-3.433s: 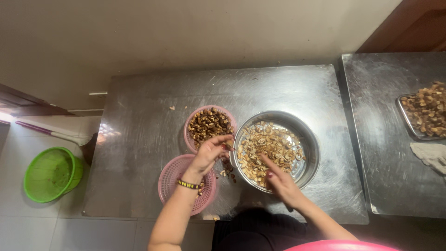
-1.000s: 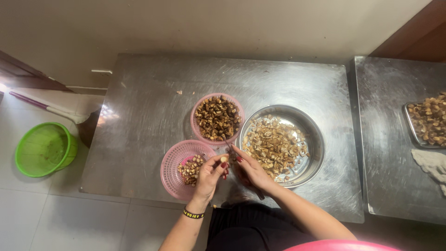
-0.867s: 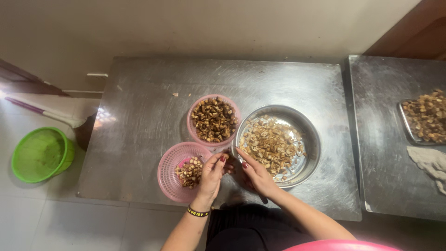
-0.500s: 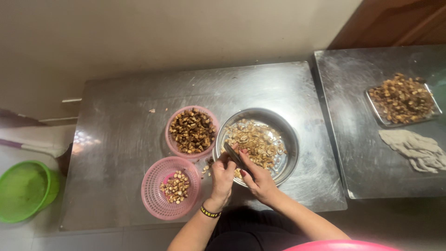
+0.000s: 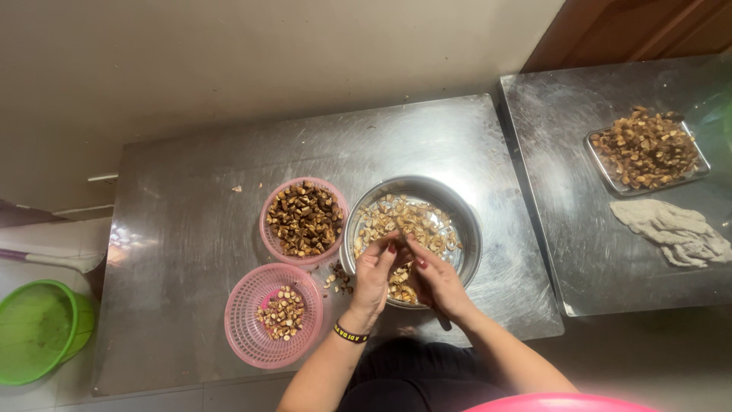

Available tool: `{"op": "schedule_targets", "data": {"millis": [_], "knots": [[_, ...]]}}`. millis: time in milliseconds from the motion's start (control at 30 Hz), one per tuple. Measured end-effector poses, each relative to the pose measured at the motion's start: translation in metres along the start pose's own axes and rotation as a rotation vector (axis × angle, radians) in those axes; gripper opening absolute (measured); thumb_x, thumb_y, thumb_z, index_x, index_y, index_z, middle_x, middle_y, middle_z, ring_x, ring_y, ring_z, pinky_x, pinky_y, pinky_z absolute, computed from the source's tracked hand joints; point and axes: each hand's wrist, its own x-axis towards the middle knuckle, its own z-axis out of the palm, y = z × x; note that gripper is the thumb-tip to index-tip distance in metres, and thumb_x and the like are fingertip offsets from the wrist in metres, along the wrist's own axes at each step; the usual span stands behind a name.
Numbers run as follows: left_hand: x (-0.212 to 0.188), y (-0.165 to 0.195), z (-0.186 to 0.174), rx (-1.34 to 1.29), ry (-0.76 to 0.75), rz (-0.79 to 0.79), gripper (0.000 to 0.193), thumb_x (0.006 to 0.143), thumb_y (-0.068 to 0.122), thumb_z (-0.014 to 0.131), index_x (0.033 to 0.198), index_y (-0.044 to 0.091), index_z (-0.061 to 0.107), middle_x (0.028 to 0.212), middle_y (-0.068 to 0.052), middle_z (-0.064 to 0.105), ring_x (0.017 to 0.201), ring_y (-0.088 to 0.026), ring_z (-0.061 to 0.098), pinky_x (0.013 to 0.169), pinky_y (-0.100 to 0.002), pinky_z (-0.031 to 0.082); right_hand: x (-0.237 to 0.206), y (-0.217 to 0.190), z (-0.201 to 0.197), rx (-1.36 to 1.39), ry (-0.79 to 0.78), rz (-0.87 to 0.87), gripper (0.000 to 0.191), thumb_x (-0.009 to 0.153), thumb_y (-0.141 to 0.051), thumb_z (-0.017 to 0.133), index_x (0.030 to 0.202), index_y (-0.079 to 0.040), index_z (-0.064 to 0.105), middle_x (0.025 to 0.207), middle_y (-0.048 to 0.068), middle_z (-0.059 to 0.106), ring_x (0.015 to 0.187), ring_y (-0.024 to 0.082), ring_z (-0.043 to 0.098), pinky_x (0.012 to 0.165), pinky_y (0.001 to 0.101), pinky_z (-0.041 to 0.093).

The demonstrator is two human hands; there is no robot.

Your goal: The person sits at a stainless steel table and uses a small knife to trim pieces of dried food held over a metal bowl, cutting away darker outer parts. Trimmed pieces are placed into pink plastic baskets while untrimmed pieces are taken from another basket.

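Observation:
Both hands meet over the near side of a round steel bowl (image 5: pixel 467 229) holding pale brown nut pieces. My left hand (image 5: pixel 375 276), with a black and yellow band on the wrist, and my right hand (image 5: pixel 435 278) pinch one small piece together at the fingertips. A pink basket (image 5: pixel 304 219) full of dark brown pieces stands left of the bowl. A second pink basket (image 5: pixel 271 317) with a small heap of pieces sits nearer me, to the left. A few loose pieces (image 5: pixel 338 279) lie on the steel table (image 5: pixel 183 236) between them.
A second steel table (image 5: pixel 579 252) to the right carries a steel tray (image 5: pixel 648 151) of brown pieces and a crumpled grey cloth (image 5: pixel 675 231). A green basket (image 5: pixel 36 329) sits on the floor at the far left. A pink rim (image 5: pixel 564 402) shows at the bottom edge.
My hands have moved from over the near pink basket to over the steel bowl and come together there. The view has shifted to the right, showing more of the second table.

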Motion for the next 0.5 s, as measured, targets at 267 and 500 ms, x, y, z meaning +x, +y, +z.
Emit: {"op": "schedule_targets", "data": {"millis": [267, 500], "knots": [[0.002, 0.011, 0.000, -0.097, 0.020, -0.091, 0.038, 0.107, 0.019, 0.053, 0.140, 0.000, 0.056, 0.134, -0.020, 0.066, 0.125, -0.030, 0.065, 0.108, -0.042, 0.055, -0.003, -0.016, 0.010, -0.466, 0.069, -0.105, 0.059, 0.102, -0.024, 0.050, 0.160, -0.020, 0.039, 0.079, 0.000, 0.062, 0.054, 0.008, 0.047, 0.050, 0.0266, 0.046], [-0.001, 0.012, 0.019, 0.055, 0.133, -0.060, 0.037, 0.106, 0.010, 0.046, 0.140, -0.005, 0.053, 0.131, -0.025, 0.067, 0.125, -0.034, 0.065, 0.108, -0.043, 0.053, -0.008, -0.017, 0.027, -0.794, 0.047, -0.405, 0.064, 0.097, -0.015, 0.060, 0.156, -0.008, 0.038, 0.117, 0.023, 0.073, 0.098, 0.033, 0.076, 0.085, 0.0366, 0.057]]}}
